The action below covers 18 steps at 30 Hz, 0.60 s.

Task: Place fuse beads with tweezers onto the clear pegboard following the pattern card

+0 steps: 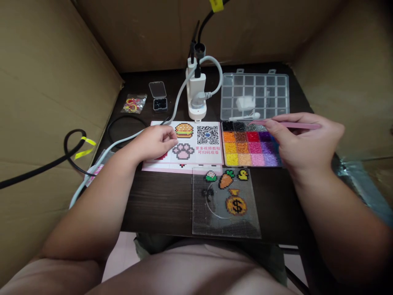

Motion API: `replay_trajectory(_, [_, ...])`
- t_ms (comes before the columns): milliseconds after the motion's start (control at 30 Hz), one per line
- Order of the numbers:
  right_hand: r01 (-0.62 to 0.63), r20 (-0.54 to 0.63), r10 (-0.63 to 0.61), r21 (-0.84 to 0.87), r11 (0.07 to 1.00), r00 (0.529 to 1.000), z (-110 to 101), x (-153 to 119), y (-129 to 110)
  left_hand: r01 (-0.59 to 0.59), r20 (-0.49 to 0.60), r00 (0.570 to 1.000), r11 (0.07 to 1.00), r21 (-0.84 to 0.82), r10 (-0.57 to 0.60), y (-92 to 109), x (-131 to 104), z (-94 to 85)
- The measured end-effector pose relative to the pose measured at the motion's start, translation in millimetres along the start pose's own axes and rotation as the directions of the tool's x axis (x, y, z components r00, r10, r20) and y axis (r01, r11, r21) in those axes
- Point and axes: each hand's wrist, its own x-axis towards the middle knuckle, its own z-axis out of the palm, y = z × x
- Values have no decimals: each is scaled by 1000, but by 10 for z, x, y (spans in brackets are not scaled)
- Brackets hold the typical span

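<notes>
Evidently, the right hand point(308, 145) is clamped on pink tweezers point(294, 124), tips over the bead box point(254, 165) toward the table's point(153, 200) right edge; a light squeeze should stop beads point(241, 147) springing away. Well apart, the left hand point(158, 141) curls over the sheet point(190, 141) reading "更多视频教程 可扫码观看", its grip unclear. At the near edge, the pegboard's point(204, 227) money bag point(236, 203) shows "$".

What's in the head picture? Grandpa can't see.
A right hand holds pink tweezers over colourful beads, while the left hand is over printed sheets. Nearer, a clear pegboard holds a bead carrot, duck and money bag.
</notes>
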Motion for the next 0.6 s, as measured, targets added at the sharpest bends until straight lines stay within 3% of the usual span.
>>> replay_trajectory(233, [-34, -6, 34, -56, 998, 999, -19, 9, 59, 8, 10, 1000, 1000, -11, -8, 1, 0, -6])
replay_trajectory(600, [25, -7, -26, -96, 995, 1000, -28, 26, 119, 6, 6, 1000, 1000, 8, -6, 34, -4, -7])
